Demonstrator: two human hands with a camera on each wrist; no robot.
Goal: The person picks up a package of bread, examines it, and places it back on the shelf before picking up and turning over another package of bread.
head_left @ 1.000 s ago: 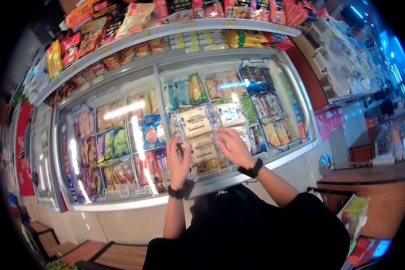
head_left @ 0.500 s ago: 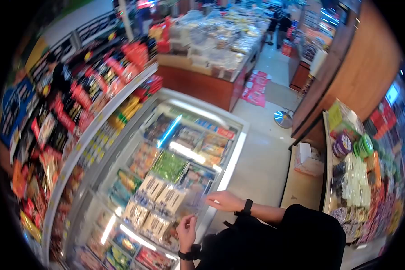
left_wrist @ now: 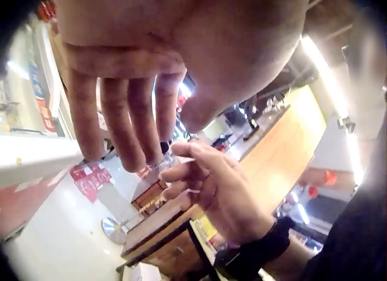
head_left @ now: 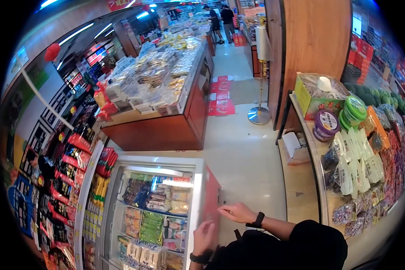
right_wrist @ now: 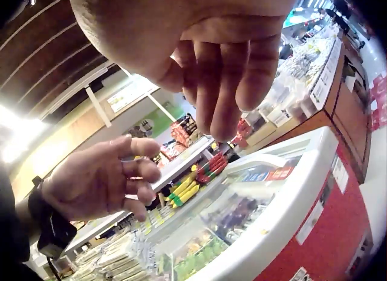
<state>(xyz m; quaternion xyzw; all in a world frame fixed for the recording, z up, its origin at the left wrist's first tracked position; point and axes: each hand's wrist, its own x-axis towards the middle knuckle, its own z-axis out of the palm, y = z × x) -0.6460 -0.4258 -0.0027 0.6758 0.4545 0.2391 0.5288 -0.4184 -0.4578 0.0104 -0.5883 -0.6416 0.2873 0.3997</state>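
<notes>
In the head view my left hand [head_left: 204, 236] hovers by the freezer's near right edge, its fingers loosely bent with nothing in them. My right hand [head_left: 238, 212] hangs a little further right, over the floor beside the freezer, and is empty too. Both wrists wear black bands. The chest freezer [head_left: 195, 184] has a white rim and a red end panel. Through its glass top show white packs [head_left: 150, 257], green packs [head_left: 152, 227] and other frozen bags. The left wrist view shows the right hand [left_wrist: 221, 190] facing the left one, with a gap between them.
Ahead stands a wooden-sided display counter [head_left: 157, 130] heaped with wrapped goods. A pole on a round base [head_left: 258, 115] stands by the aisle. On the right, a shelf holds a purple tub [head_left: 326, 126], a green tub [head_left: 355, 108] and bagged snacks. Two people stand far off.
The head view has swung right, from the freezer toward the aisle. Both hands have moved from above the white packs to the freezer's right edge.
</notes>
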